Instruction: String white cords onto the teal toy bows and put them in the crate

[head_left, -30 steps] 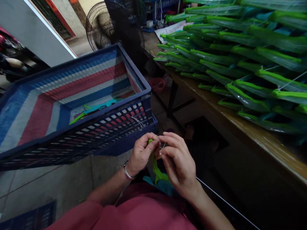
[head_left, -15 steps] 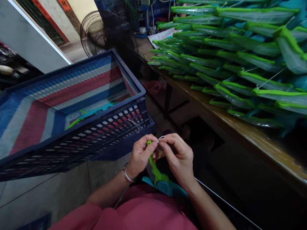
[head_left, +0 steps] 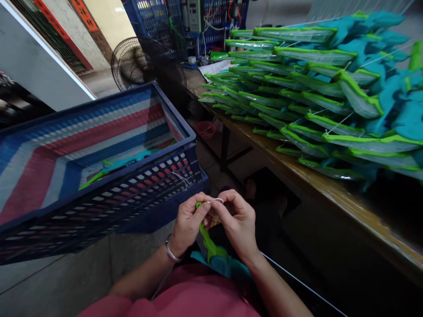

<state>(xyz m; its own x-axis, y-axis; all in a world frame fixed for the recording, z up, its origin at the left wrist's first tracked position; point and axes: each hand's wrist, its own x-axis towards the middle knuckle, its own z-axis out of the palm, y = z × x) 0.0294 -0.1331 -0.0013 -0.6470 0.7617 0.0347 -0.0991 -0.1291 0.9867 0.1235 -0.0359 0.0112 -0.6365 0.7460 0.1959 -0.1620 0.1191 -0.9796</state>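
My left hand pinches the top end of a green-and-teal plastic piece, which looks like part of a toy. From there the piece hangs down in front of my shirt, its teal lower part partly behind my right wrist. Thumb and fingers of my right hand are closed on a white string. The string makes a small curved loop between the two hands at the green tip. Whether it is knotted there I cannot make out. A taut white line runs from behind my right forearm toward the lower right.
A blue plastic crate, lined with striped sheeting, stands at the left with a few green and teal pieces inside. Many similar pieces are piled on the wooden table at right. Behind are a black fan and a red basket.
The view has tilted up a little, so the surroundings sit lower. Both hands keep their pinch and appear slightly further left, and the string between them is bent into a tighter curve.
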